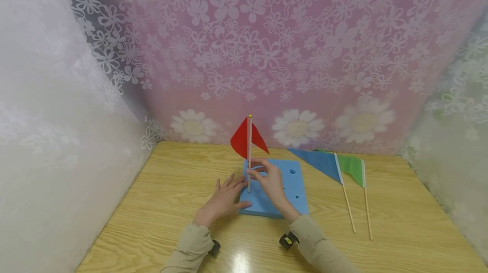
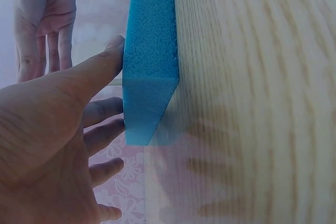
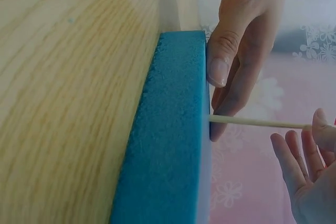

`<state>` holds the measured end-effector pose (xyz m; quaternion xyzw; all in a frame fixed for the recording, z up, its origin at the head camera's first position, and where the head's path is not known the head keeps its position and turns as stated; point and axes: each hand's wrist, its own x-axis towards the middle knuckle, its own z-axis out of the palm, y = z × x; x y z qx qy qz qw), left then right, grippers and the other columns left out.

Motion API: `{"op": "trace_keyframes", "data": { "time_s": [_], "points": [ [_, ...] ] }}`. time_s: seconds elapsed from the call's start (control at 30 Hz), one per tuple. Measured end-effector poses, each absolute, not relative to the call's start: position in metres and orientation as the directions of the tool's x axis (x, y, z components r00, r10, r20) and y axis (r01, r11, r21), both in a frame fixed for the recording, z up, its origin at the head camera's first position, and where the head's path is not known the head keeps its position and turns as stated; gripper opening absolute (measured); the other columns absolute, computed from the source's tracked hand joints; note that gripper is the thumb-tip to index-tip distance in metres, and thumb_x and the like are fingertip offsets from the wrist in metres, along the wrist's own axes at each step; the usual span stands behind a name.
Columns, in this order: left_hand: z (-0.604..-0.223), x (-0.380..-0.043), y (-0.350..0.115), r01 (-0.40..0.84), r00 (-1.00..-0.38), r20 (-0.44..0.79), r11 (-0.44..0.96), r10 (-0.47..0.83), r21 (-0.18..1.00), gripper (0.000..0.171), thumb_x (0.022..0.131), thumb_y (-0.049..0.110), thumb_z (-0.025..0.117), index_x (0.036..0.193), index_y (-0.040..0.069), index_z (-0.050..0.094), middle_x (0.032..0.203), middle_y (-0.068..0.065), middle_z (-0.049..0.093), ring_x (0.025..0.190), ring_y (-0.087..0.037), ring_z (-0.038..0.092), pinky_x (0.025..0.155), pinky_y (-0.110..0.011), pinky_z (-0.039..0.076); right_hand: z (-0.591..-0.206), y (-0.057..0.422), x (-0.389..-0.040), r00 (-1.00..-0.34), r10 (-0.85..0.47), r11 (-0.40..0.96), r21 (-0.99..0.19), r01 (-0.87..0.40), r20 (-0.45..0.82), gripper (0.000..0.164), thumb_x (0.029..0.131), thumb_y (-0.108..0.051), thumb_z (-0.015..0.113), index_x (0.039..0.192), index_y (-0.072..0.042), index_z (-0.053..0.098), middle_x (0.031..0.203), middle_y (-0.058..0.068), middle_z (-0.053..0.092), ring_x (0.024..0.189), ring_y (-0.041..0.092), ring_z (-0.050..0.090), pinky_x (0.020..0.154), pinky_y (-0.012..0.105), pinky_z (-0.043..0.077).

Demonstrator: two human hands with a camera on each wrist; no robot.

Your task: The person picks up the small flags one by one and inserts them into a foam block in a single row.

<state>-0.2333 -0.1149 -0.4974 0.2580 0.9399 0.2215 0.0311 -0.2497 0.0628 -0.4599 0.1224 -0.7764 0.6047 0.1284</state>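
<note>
A red flag [image 1: 239, 140] on a thin wooden stick stands upright, its lower end in the left part of a blue foam block [image 1: 263, 203]. My right hand [image 1: 271, 183] pinches the stick [image 3: 257, 123] between thumb and fingers, above the block. With fingers spread, my left hand [image 1: 223, 200] rests on the block's left side. In the left wrist view its thumb [image 2: 105, 61] touches the block's upper face. How deep the stick sits in the foam is hidden.
To the right, a blue flag [image 1: 324, 163] and a green flag [image 1: 352, 167] lie on the wooden table [image 1: 171, 171], partly overlapping. Several holes show in the block's top, including a larger hole [image 1: 292, 171]. Flower-patterned cloth [image 1: 244, 61] hangs behind the table.
</note>
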Motion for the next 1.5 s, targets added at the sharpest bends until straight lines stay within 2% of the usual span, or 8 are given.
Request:
{"op": "trace_keyframes", "data": {
  "time_s": [0.27,0.5,0.6,0.77,0.9,1.17,1.37,1.5],
  "points": [
    [-0.496,-0.232,-0.116,0.449,-0.876,0.041,0.783,0.480,0.429,0.072,0.094,0.047,0.070,0.152,0.012,0.048,0.163,-0.008,0.036,0.153,-0.040,0.020,0.113,-0.077,0.011,-0.463,0.102,-0.257,-0.930,-0.057,0.179,-0.913,-0.368,0.364,0.030,0.092,-0.004,0.073,0.122,0.000,0.069,0.113,0.019,0.071,0.094,0.036,0.071,0.077,0.029,0.061],
    [-0.496,-0.231,-0.118,0.464,-0.866,0.053,0.760,0.497,0.455,0.071,0.095,0.045,0.069,0.153,0.011,0.046,0.163,-0.009,0.034,0.153,-0.041,0.019,0.113,-0.077,0.009,-0.453,0.157,-0.261,-0.926,-0.002,0.151,-0.915,-0.374,0.378,0.033,0.099,-0.013,0.068,0.126,0.004,0.064,0.116,0.026,0.067,0.087,0.008,0.071,0.078,0.030,0.061],
    [-0.496,-0.230,-0.118,0.469,-0.862,0.054,0.753,0.504,0.462,0.071,0.095,0.044,0.070,0.153,0.011,0.046,0.164,-0.010,0.034,0.153,-0.041,0.018,0.113,-0.077,0.008,-0.450,0.184,-0.260,-0.933,0.021,0.163,-0.922,-0.351,0.359,0.037,0.101,-0.016,0.065,0.130,0.005,0.061,0.120,0.026,0.064,0.090,0.006,0.070,0.079,0.031,0.061],
    [-0.497,-0.231,-0.117,0.470,-0.861,0.050,0.753,0.507,0.461,0.071,0.095,0.043,0.070,0.153,0.011,0.046,0.163,-0.010,0.034,0.153,-0.041,0.018,0.114,-0.076,0.008,-0.449,0.231,-0.258,-0.956,0.029,0.182,-0.942,-0.284,0.293,0.039,0.102,-0.017,0.063,0.135,0.001,0.058,0.120,0.011,0.064,0.092,0.003,0.069,0.080,0.028,0.060],
    [-0.497,-0.230,-0.116,0.473,-0.859,0.052,0.752,0.509,0.459,0.071,0.095,0.043,0.070,0.153,0.011,0.046,0.163,-0.009,0.034,0.153,-0.041,0.019,0.114,-0.076,0.008,-0.452,0.267,-0.255,-0.969,0.045,0.222,-0.949,-0.225,0.241,0.041,0.102,-0.015,0.062,0.137,0.006,0.054,0.114,-0.001,0.064,0.087,0.000,0.068,0.078,0.027,0.060],
    [-0.495,-0.229,-0.115,0.469,-0.861,0.052,0.749,0.506,0.468,0.071,0.094,0.043,0.071,0.153,0.011,0.046,0.163,-0.010,0.035,0.153,-0.041,0.018,0.113,-0.077,0.007,-0.470,0.315,-0.248,-0.999,0.032,0.420,-0.907,0.004,0.010,0.049,0.106,-0.014,0.054,0.142,0.017,0.043,0.127,0.034,0.057,0.083,0.006,0.069,0.080,0.039,0.062],
    [-0.495,-0.230,-0.114,0.465,-0.862,0.049,0.750,0.504,0.470,0.071,0.095,0.044,0.070,0.153,0.011,0.046,0.164,-0.009,0.033,0.154,-0.041,0.017,0.114,-0.077,0.007,-0.482,0.340,-0.246,-0.993,0.022,0.500,-0.858,0.114,-0.119,0.049,0.106,-0.012,0.053,0.137,0.024,0.042,0.117,0.037,0.062,0.080,0.017,0.073,0.074,0.036,0.062],
    [-0.496,-0.230,-0.114,0.464,-0.862,0.044,0.752,0.505,0.468,0.071,0.095,0.045,0.069,0.154,0.011,0.045,0.164,-0.008,0.033,0.154,-0.040,0.016,0.114,-0.076,0.006,-0.483,0.349,-0.245,-0.990,0.025,0.600,-0.791,0.123,-0.135,0.045,0.102,-0.013,0.059,0.129,0.023,0.051,0.111,0.035,0.064,0.077,0.020,0.073,0.069,0.035,0.062]
  ]
}}
